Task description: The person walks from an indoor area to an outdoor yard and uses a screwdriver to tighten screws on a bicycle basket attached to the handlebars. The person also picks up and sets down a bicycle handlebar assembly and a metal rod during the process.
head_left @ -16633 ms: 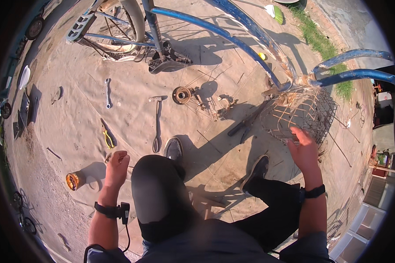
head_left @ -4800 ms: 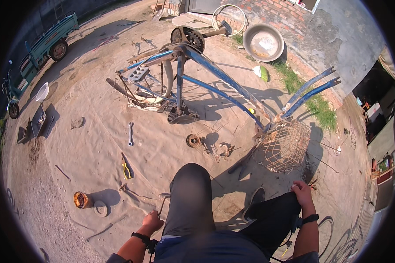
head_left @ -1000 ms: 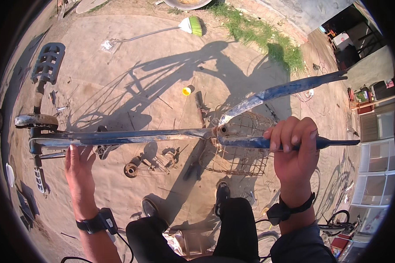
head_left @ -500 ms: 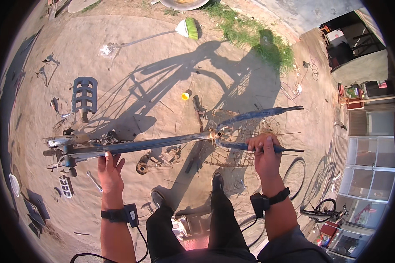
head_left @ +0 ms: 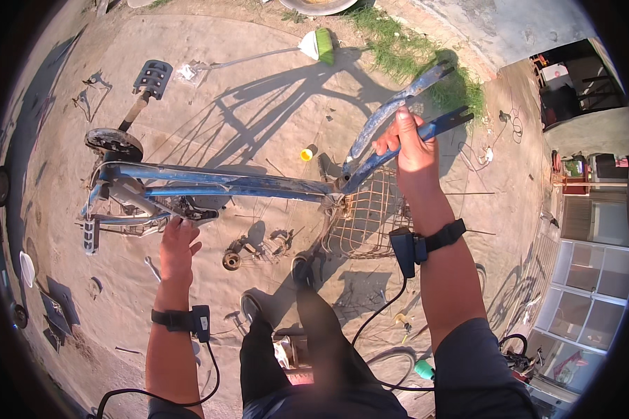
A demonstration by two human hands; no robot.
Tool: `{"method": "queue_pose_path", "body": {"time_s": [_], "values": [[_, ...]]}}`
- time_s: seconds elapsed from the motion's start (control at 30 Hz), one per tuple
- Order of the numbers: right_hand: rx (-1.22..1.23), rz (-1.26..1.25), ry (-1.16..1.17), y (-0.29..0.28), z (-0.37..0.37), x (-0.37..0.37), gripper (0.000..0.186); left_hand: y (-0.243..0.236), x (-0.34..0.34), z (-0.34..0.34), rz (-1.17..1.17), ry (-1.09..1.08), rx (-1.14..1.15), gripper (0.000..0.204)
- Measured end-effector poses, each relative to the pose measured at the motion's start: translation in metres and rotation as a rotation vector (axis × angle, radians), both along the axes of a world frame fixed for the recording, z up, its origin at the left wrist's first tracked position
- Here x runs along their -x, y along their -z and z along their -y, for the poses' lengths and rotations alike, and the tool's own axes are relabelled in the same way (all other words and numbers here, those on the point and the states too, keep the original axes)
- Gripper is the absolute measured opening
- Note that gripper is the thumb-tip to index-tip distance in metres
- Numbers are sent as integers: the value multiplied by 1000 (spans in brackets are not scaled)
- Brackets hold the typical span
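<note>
A worn blue bicycle frame without wheels hangs sideways in front of me above sandy ground. My right hand is shut on one blade of its blue fork, lifted toward the upper right. My left hand reaches up under the crank end of the frame and touches it near the chainring; the fingers look closed around a lower tube. A wire basket hangs below the frame's front. A black pedal sticks out at upper left.
Small metal parts and a wrench lie on the sand below the frame. A small yellow cup and a green broom lie farther off. Grass, white shelving at right. My legs and shoes stand below.
The frame has been lifted and swung; the fork end now points up to the right. My right hand rose with it. My left hand stays under the crank end.
</note>
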State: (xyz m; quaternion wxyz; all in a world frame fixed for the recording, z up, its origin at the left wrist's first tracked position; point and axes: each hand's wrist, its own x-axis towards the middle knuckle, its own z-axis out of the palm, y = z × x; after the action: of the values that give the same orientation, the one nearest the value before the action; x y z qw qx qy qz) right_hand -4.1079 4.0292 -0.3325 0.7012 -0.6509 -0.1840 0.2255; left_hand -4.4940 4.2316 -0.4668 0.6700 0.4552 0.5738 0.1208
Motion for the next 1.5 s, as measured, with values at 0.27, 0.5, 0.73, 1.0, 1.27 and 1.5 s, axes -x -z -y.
{"method": "queue_pose_path", "body": {"time_s": [0.27, 0.5, 0.73, 1.0, 1.27, 1.5], "values": [[199, -76, -19, -23, -111, -72, 36, 0, 20, 153, -416, 375, 90, 57], [224, -44, -125, 16, -139, -106, 23, 15, 18, 230, -311, 601, 95, 61], [337, 34, -211, 41, -151, -124, 18, 44, 10, 228, -228, 756, 6, 63], [413, 119, -231, 82, -162, -118, 25, 109, 3, 243, -213, 831, -122, 59], [454, 405, -376, 101, -162, -137, 26, 197, -42, 283, -320, 885, -196, 54], [513, 997, -673, 107, -144, -160, 28, 216, -85, 291, -424, 938, -153, 30]]}}
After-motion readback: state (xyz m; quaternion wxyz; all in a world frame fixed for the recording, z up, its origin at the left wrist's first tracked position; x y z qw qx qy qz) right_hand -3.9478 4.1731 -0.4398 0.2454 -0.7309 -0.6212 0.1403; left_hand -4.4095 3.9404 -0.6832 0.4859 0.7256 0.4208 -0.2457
